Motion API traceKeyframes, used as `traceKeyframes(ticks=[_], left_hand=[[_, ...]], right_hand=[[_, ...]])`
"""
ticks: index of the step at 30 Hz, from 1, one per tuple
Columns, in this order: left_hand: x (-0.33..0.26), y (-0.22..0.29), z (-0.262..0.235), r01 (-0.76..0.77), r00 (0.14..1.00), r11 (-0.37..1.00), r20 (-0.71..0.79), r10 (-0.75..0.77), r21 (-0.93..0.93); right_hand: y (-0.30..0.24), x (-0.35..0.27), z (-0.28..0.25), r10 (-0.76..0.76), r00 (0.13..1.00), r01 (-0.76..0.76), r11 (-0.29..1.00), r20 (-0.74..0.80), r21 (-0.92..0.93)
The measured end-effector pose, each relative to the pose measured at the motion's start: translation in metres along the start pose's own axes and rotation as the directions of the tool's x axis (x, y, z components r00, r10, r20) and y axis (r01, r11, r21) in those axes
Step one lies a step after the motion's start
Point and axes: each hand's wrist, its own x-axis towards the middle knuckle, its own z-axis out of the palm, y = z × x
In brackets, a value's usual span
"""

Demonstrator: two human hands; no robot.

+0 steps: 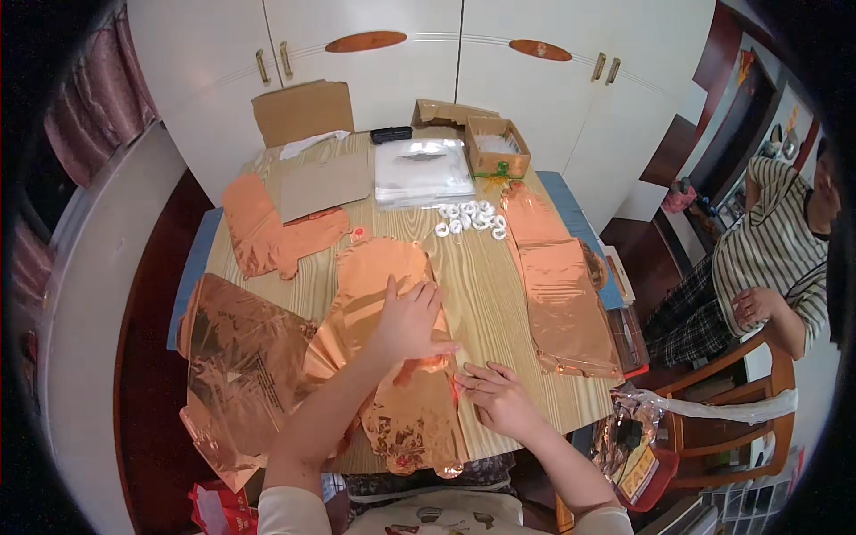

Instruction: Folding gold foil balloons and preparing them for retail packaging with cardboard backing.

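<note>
The wooden surface carries everything here. Largest on it is a crumpled copper foil sheet at the left edge, then a flat stack of copper foil balloons on the right. Between them, in front of the person, lies the rose-gold foil balloon, running from mid-surface down to the near edge. The left hand presses flat on its middle, fingers spread open and gripping nothing. The right hand sits just beside the balloon's right edge, fingers curled with tips at the foil; whether they pinch it I cannot tell. Small white rings lie farther back.
</note>
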Motion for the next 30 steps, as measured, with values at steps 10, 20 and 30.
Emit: traceKeyframes(ticks=[10, 20, 30], left_hand=[[0.032, -0.022, -0.001, -0.006, 0.991, 0.991, 0.136, -0.013, 0.136], [0.059, -0.055, 0.008, 0.057, 0.971, 0.983, 0.218, -0.096, 0.176], [-0.038, -0.042, -0.026, 0.047, 0.992, 0.997, -0.117, -0.053, -0.055]], right_hand=[[0.001, -0.001, 0.002, 0.003, 1.000, -0.002, 1.000, -0.010, 0.024], [-0.003, 0.001, 0.001, -0.006, 1.000, 0.007, 1.000, -0.024, 0.017], [-0.016, -0.028, 0.002, 0.037, 0.997, -0.027, 0.987, -0.062, 0.157]])
